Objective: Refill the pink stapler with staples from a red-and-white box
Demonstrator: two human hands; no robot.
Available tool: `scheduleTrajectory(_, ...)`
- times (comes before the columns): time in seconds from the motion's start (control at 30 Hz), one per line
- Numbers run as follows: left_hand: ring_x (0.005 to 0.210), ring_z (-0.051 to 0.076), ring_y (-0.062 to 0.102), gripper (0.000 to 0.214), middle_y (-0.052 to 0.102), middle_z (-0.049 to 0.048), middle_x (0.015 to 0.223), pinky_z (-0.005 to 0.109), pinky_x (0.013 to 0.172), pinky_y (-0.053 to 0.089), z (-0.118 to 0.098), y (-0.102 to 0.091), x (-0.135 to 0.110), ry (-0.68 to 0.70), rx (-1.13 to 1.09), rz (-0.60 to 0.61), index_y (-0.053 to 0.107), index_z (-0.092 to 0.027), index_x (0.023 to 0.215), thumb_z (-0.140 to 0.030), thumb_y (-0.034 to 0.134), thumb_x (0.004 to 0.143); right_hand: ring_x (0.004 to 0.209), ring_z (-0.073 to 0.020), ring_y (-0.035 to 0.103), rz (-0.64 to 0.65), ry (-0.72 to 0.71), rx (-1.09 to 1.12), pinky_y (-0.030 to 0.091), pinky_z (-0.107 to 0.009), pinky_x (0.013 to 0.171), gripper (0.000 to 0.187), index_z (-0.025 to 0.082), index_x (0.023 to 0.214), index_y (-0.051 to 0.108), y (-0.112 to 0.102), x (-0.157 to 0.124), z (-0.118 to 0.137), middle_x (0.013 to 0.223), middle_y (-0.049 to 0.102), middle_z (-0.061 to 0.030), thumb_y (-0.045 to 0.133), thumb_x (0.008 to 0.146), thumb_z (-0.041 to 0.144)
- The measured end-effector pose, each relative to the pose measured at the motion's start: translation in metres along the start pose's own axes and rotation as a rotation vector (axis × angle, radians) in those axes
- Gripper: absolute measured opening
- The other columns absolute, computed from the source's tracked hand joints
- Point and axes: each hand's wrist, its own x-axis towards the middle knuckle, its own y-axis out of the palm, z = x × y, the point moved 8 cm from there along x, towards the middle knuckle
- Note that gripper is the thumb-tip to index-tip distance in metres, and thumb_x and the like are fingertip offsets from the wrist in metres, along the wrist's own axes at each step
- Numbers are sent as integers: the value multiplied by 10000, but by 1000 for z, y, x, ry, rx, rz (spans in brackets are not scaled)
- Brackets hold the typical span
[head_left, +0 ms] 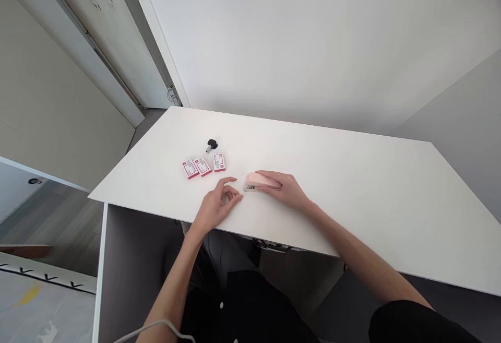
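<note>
A pale pink stapler (263, 180) lies on the white desk, its nose toward the left. My right hand (287, 189) is wrapped round its back part, thumb on the near side and fingers on the far side, covering the rear end. Just left of the stapler's nose, my left hand (219, 202) rests at the desk with index finger and thumb apart and the other fingers curled. Nothing shows between its fingers. Some tiny bits, too small to name, lie near the nose.
Three small red-and-white boxes (202, 166) lie left of the stapler, and behind them is a black-handled staple remover (212, 145). The white desk (352, 176) meets a wall (313, 45) at its far edge. A pale cable (164, 323) crosses my left forearm.
</note>
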Motion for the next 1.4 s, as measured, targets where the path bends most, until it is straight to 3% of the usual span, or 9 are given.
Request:
scheduleTrajectory(0.23,714,153,604,321,752,18,1019,301,715,503,5,-11,0,-26,46,-132,594,-261,1271,-446,555,1011,1300,-310,646,-363,112,-106,535,-510,1083,534,365,1486,577,-39,-3,-14,1457,661,-14,643,969,480)
scheduleTrajectory(0.33,1086,240,642,312,692,89,1246,398,965,524,0,-19,-2,64,190,-273,601,-241,1269,-417,536,1019,1266,-309,650,-415,131,-65,604,-430,862,558,333,1514,547,-50,-5,-14,1471,643,-58,600,980,485)
scheduleTrajectory(0.43,1470,353,390,423,496,162,1550,564,1198,351,-6,-17,-2,137,399,-349,543,-212,1389,-405,546,1012,1346,-308,583,-445,114,-23,591,-382,795,555,314,1510,542,-57,-5,-13,1548,569,-87,579,983,483)
scheduleTrajectory(0.57,1581,428,193,604,288,201,1705,663,1227,240,-3,-6,4,83,553,-332,387,-162,1556,-426,510,1027,1330,-285,573,-388,123,-1,554,-433,976,599,341,1538,500,-54,-3,-18,1610,501,-80,617,968,487)
scheduleTrajectory(0.67,1597,440,162,651,335,191,1692,670,1244,193,-3,-3,7,70,585,-333,324,-149,1604,-427,482,1037,1244,-277,610,-325,153,1,521,-469,1040,657,350,1574,457,-48,-1,-24,1636,464,-84,627,964,523)
scheduleTrajectory(0.87,1595,405,219,640,445,174,1629,635,1242,259,-11,5,8,163,594,-237,278,-166,1633,-395,439,1058,1167,-277,648,-256,177,56,503,-501,1064,720,346,1616,393,-40,1,-30,1591,519,-86,618,967,566)
scheduleTrajectory(1.2,1558,283,379,645,455,108,1642,521,1241,394,-47,58,10,437,387,106,205,-277,1658,-409,437,1071,1212,-270,650,-208,150,183,497,-492,1092,644,343,1549,467,-39,8,-36,1446,638,-82,650,959,528)
scheduleTrajectory(1.3,1553,279,383,651,419,105,1664,518,1249,388,-44,48,13,445,387,39,199,-284,1656,-377,453,1065,1192,-266,659,-207,164,210,505,-488,1084,620,333,1523,491,-40,9,-38,1424,651,-85,656,956,522)
scheduleTrajectory(1.4,1570,308,334,583,414,125,1658,563,1277,319,-28,12,18,397,457,-174,321,-267,1599,-358,485,1048,1188,-262,657,-209,182,222,504,-486,1083,615,338,1522,489,-40,8,-39,1432,645,-84,657,957,513)
